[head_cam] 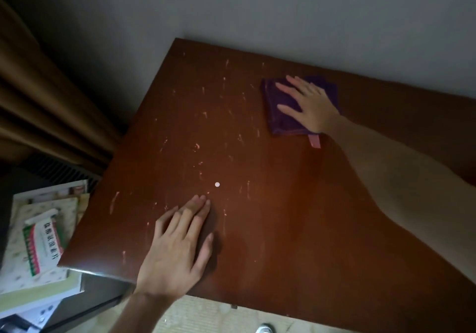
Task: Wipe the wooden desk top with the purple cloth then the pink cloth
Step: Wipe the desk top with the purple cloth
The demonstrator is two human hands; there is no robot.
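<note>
Dim, soft-focus view; glare on the desk top [85, 268] near edge.

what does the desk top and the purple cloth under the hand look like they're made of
Desk top: looks like reddish-brown wood or wood veneer with a semi-gloss varnish; it reflects light, and pale scratches show where the finish is worn. Purple cloth: seems a soft, matte, plush fabric, maybe microfibre, folded, with a pink tag.

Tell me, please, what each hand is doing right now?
Left hand: open, flat on the wooden desk top, holding nothing.
Right hand: open, fingers spread, pressing on the purple cloth.
</note>
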